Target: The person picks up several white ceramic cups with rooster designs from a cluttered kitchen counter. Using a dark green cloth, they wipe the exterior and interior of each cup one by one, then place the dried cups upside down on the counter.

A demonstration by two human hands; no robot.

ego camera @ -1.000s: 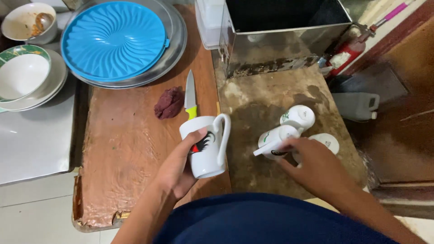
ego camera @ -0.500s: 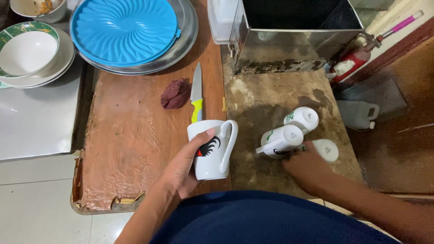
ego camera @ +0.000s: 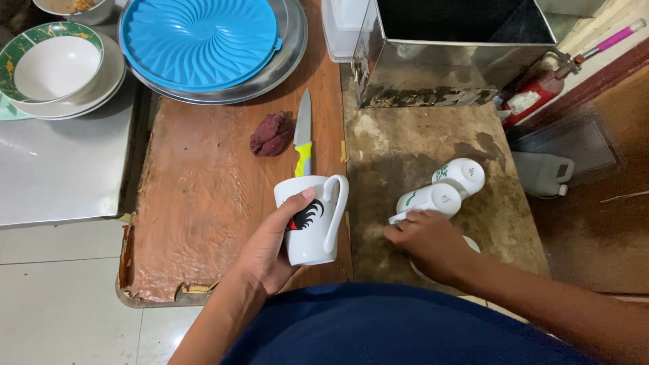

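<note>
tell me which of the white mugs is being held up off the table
The white mug with the black rooster picture, gripped in the left hand. The two green-marked mugs lie on their sides on the table by the right hand.

White rooster-print mug (ego camera: 314, 223) upright in grasp, white cups (ego camera: 433, 200) lying sideways on worn counter

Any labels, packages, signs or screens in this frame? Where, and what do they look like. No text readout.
No signs or screens.
Red cylinder: on the floor at right, beside the metal box; a pale label on its side.
Plastic jug: lies on the floor right of the counter; whitish, a small dark label.
Mug: held in the left hand; white, black and red rooster print.
Two cups: lie by the right hand; white, green print.
</note>
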